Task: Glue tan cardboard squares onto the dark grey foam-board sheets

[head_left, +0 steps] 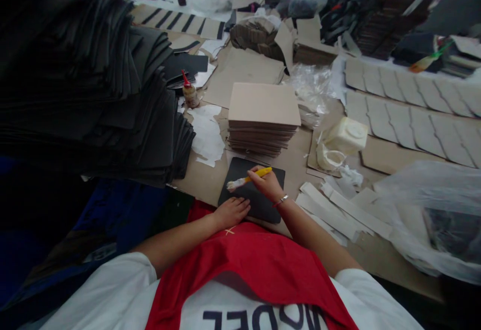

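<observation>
Shirt print (263, 317), partly cut off.
My left hand (232, 211) lies flat on black sheet (259, 204); right hand (267, 183) pinches yellow brush (248, 179).

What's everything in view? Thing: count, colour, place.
black rectangular sheet: one, black, table's near edge, under both hands
yellow-handled brush: one, yellow with pale bristles, over the black sheet
stack of tan cardboard rectangles: one, tan, just behind the sheet
tall pile of black sheets: one, black, left side
small red-capped bottle: one, amber, beside the black pile
cream plastic container: one, cream, right of the tan stack
white paper strips: several, white, right of the right wrist
clear plastic bag: one, translucent, near right
left hand: one, flat on the sheet's near edge
right hand: one, gripping the brush
</observation>
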Available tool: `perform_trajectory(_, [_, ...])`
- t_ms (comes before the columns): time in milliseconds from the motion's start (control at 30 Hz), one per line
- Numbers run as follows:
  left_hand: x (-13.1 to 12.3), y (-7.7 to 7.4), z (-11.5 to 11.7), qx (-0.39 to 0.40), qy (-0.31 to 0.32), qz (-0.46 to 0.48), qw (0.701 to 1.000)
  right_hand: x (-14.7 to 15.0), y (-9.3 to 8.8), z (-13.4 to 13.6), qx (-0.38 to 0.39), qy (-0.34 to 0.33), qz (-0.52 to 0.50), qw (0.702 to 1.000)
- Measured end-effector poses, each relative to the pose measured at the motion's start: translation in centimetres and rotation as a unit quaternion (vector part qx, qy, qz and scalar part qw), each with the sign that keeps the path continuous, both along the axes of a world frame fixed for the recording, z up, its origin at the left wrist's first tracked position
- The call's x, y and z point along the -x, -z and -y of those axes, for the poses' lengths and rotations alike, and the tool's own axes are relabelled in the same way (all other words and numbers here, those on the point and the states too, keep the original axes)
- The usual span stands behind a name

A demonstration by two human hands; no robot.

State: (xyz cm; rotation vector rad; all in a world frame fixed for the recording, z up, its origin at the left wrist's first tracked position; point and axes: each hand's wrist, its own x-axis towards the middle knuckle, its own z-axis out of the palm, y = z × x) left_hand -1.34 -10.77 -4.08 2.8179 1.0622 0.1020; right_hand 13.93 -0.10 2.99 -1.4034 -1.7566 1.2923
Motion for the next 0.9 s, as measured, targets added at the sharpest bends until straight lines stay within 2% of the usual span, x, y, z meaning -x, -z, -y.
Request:
perform_trajectory(100, [-0.1, 0.1, 0.1, -0.013, -0.004, -0.003, 1.000, 1.8, 1.8, -1.0, 0.062, -0.052, -0.011, 0.997])
perform_trajectory(167, [-0.2, 0.1, 0.2, -0.020, -0.007, -0.005, 1.000, 2.0, 2.5, -2.1, 0.072, -0.050, -0.008, 0.996])
perform_trajectory(300, [-0.2, 0.0, 0.2, -0.022, 0.002, -0.009, 1.000, 1.2, 2.8, -4.6, -0.004, 0.062, 0.014, 0.998])
perform_trajectory(400, [-0.1, -0.3, 0.0, -0.021, 0.004, -0.006, 1.000, -1.3, 2.4, -4.9, -0.073, 0.120, 0.075, 0.987])
perform_trajectory(567, [-0.1, -0.5, -0.2, -0.025, 0.009, 0.013, 1.000, -8.6, 1.3, -2.0, -0.122, 0.183, 0.181, 0.959])
perform_trajectory(667, [-0.2, -0.7, -0.2, -0.025, 0.003, 0.012, 1.000, -11.6, 0.9, 0.0, -0.148, 0.234, 0.215, 0.936])
perform_trajectory(767, [-0.4, -0.9, -0.2, -0.013, 0.000, 0.008, 1.000, -12.0, 0.9, 2.6, -0.182, 0.215, 0.227, 0.932])
perform_trajectory(900, [-0.5, -0.8, 0.1, 0.023, -0.005, 0.002, 1.000, -11.1, 0.1, 7.6, -0.164, 0.125, 0.241, 0.948])
